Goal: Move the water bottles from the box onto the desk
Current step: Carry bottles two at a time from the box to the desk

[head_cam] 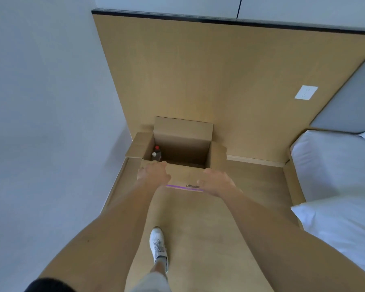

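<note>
An open cardboard box (183, 135) stands on the wooden floor against the wood-panelled wall, its flaps folded out. In its near left corner two bottles show: one with a red cap (157, 149) and one with a white cap (154, 155). The rest of the box's inside looks dark and bare. My left hand (154, 172) reaches over the box's near left rim, just in front of the bottles, fingers apart and holding nothing. My right hand (216, 182) hovers over the near right flap, fingers spread, empty. No desk is in view.
A bed with white sheets (333, 175) and a grey headboard (350, 102) fills the right side. A white wall (40, 102) runs along the left. A wall socket (306, 92) sits on the panel. My foot in a white shoe (158, 245) stands on the floor.
</note>
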The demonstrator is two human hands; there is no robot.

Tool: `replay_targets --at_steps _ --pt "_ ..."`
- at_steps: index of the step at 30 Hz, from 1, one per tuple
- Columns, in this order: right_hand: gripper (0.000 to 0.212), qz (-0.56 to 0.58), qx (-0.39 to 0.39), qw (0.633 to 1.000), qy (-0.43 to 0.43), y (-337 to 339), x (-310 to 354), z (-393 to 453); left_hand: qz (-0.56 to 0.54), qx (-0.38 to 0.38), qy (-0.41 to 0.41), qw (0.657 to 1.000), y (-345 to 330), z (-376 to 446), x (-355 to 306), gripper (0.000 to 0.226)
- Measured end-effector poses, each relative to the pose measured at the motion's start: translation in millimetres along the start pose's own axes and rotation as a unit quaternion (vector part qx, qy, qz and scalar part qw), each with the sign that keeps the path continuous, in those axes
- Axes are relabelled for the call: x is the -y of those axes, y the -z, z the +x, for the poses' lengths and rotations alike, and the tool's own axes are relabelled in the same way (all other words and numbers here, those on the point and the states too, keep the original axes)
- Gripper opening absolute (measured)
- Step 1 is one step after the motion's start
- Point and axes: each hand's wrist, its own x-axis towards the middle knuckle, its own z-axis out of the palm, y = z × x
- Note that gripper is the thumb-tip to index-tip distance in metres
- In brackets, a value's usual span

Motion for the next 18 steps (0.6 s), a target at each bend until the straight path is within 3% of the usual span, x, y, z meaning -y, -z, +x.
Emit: replay_targets --at_steps 10,18 --pt "0.06 0.047 0.024 0.994 -0.091 46 9 146 0.009 0.027 -0.055 0.998 40 184 2 0.049" --pt "0.06 0.08 0.05 0.99 -0.104 52 29 239 0.004 0.062 -0.026 0.998 50 285 33 0.045"
